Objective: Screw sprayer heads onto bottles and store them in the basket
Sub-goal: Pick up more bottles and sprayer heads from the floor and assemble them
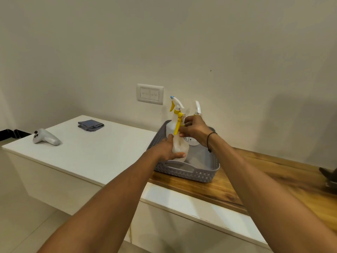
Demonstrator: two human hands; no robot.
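A grey lattice basket [184, 173] sits on the wooden counter. Over it I hold a translucent white bottle [179, 147]: my left hand [166, 149] wraps its lower body. My right hand [194, 129] grips the yellow sprayer head [178, 125] at the bottle's neck, its trigger pointing down to the left. Two finished spray bottles stand upright at the back of the basket: one with a yellow collar and blue nozzle [175, 108], another [197, 110] partly hidden behind my right hand.
A white cabinet top [87, 148] to the left carries a white controller [45, 137] and a folded grey cloth [90, 125]. A wall socket [150, 94] sits behind the basket. A dark object [329, 177] lies at the right edge of the wooden counter [273, 174].
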